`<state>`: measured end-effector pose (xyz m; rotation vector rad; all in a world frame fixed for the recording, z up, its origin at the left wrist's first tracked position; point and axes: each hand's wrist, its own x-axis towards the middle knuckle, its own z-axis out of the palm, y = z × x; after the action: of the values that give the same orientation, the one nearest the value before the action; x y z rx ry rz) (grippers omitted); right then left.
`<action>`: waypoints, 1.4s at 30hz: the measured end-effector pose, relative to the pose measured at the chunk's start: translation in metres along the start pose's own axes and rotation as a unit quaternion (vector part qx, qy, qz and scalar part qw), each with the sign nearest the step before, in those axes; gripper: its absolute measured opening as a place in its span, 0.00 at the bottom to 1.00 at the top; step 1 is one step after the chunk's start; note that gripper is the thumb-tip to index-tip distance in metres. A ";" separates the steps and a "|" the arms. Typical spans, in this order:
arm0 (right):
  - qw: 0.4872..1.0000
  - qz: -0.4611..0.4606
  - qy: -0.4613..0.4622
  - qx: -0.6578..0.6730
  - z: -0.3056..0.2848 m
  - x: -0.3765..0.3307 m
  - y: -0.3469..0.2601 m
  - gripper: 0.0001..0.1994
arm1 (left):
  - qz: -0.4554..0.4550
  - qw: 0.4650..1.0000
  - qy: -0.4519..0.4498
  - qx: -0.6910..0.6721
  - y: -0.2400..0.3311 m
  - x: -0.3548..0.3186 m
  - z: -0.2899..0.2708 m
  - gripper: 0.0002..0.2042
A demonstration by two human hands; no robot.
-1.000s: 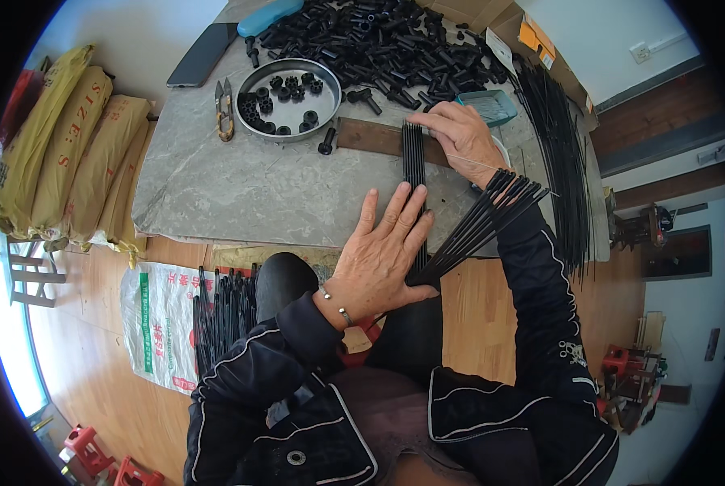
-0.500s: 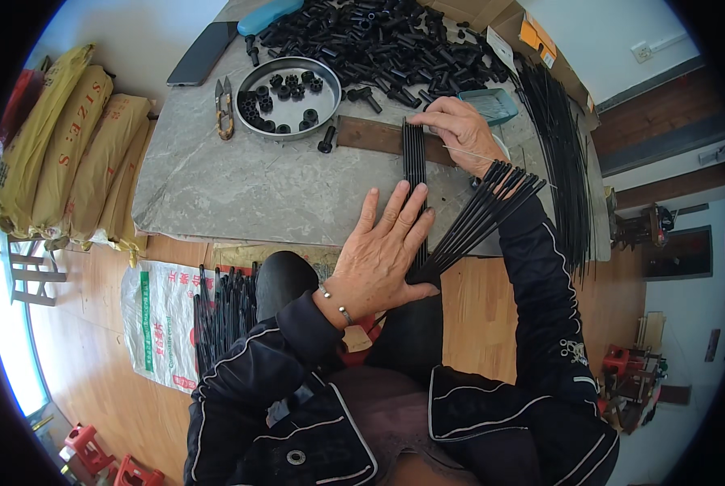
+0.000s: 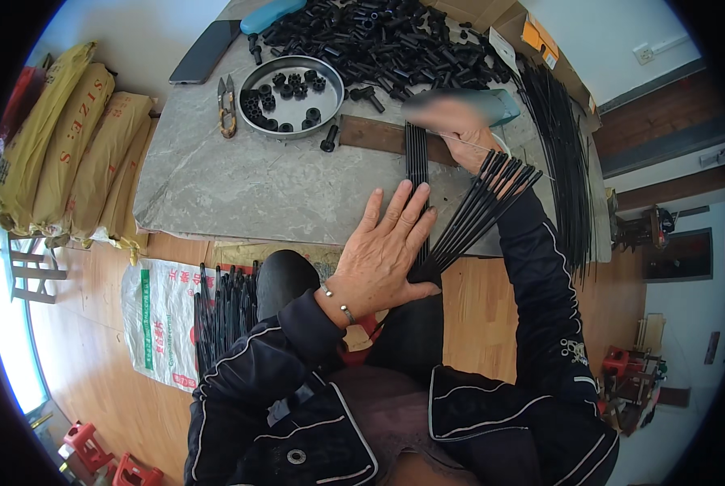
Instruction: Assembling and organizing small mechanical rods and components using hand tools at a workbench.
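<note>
Bundle of thin black rods point(image 3: 468, 215) at frame centre-right, fanning from the near table edge up and right; a few lie straight and parallel toward the wooden strip point(image 3: 378, 136). Left hand point(image 3: 387, 251) flat, fingers spread, pressing the rods' near ends against the grey table point(image 3: 241, 186). Right hand point(image 3: 451, 125), motion-blurred, at the rods' far ends; finger state cannot be told. Upper centre: round metal dish point(image 3: 291, 95) holding black rings, heap of black tubes point(image 3: 378, 36). Snips point(image 3: 228, 105) left of dish.

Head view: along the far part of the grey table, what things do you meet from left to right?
Dark flat phone-like slab → small snips → round metal dish of black rings → right hand → long black rods.
</note>
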<state>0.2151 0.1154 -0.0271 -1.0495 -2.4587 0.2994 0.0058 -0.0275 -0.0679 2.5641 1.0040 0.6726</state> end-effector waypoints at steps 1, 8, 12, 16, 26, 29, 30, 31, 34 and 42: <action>1.000 0.011 0.004 0.001 0.002 -0.001 0.000 0.15 | 0.001 1.000 0.001 0.001 0.000 0.000 0.001 0.45; 0.990 0.109 0.083 0.030 0.004 -0.001 -0.020 0.13 | 0.008 1.000 0.001 0.011 -0.002 -0.002 0.001 0.45; 0.981 0.113 -0.008 -0.159 -0.014 -0.016 0.010 0.11 | 0.021 1.000 0.004 0.012 0.000 0.001 0.001 0.45; 0.989 0.026 0.042 -0.141 -0.001 -0.003 -0.010 0.06 | 0.024 1.000 0.006 0.009 -0.003 -0.001 0.001 0.45; 0.946 0.271 0.092 -0.153 -0.048 -0.001 0.064 0.08 | 0.058 0.997 -0.045 0.021 -0.002 -0.004 -0.009 0.47; 0.932 0.325 0.001 -0.160 -0.050 -0.002 0.086 0.08 | 0.061 0.996 -0.065 0.026 0.001 -0.003 -0.010 0.48; 0.931 0.325 -0.035 -0.163 -0.049 -0.004 0.092 0.09 | 0.060 0.995 -0.077 0.024 0.001 -0.003 -0.010 0.48; 0.931 0.329 -0.028 -0.158 -0.049 -0.003 0.090 0.09 | 0.064 0.994 -0.082 0.030 0.002 -0.004 -0.012 0.48; 0.930 0.291 -0.067 -0.213 -0.046 -0.003 0.090 0.06 | 0.071 0.994 -0.082 0.034 0.004 -0.004 -0.014 0.48; 0.943 0.086 0.119 -0.300 -0.053 -0.024 0.089 0.03 | 0.050 0.996 -0.076 -0.001 0.006 0.001 -0.015 0.48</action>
<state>0.3107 0.1604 -0.0205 -1.4445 -2.2804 -0.5345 0.0020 -0.0294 -0.0525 2.6320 0.8307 0.4936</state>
